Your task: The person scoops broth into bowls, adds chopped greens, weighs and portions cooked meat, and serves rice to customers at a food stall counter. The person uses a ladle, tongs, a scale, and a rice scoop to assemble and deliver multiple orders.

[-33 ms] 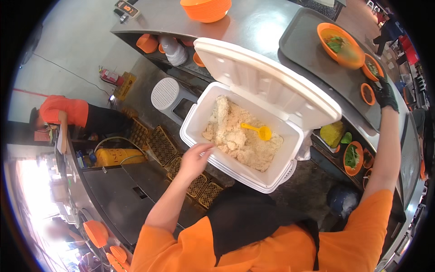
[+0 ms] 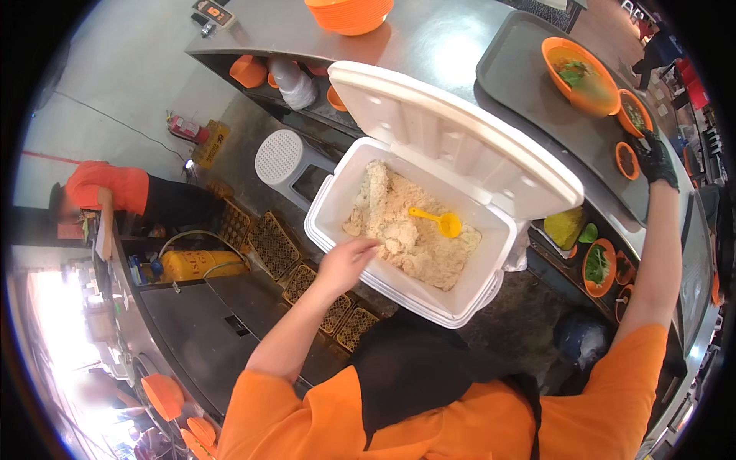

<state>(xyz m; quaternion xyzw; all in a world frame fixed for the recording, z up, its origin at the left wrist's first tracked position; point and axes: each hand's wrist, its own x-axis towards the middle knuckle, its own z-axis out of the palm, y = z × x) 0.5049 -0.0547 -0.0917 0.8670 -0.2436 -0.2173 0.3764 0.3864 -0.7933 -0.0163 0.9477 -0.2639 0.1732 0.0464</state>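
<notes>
A white cooler box point(image 2: 420, 304) stands before me with its lid point(image 2: 452, 138) raised. Inside lies a pale, clumpy, crumbly mass point(image 2: 399, 230) with a yellow scoop point(image 2: 447, 224) resting on it. My bare left hand point(image 2: 349, 264) is at the box's near left rim, fingers loosely stretched and holding nothing visible. My right hand point(image 2: 658, 161), in a black glove, reaches far right to the edge of a dark tray point(image 2: 510, 69), beside a small orange bowl point(image 2: 635, 113) and a sauce dish point(image 2: 627, 161). Its fingers are dark and partly hidden. A large orange bowl point(image 2: 580, 75) of soup with greens sits on the tray.
Stacked orange bowls point(image 2: 349, 17) stand on the metal counter point(image 2: 429, 38). Below the counter is a bowl of greens point(image 2: 598, 267). A grey stool point(image 2: 287, 157) and several crates point(image 2: 272, 245) are left of the box. Another person point(image 2: 115, 188) bends at the far left.
My left hand has moved right and slightly up, to the box's rim. The right hand stays by the tray; the view has shifted slightly.
</notes>
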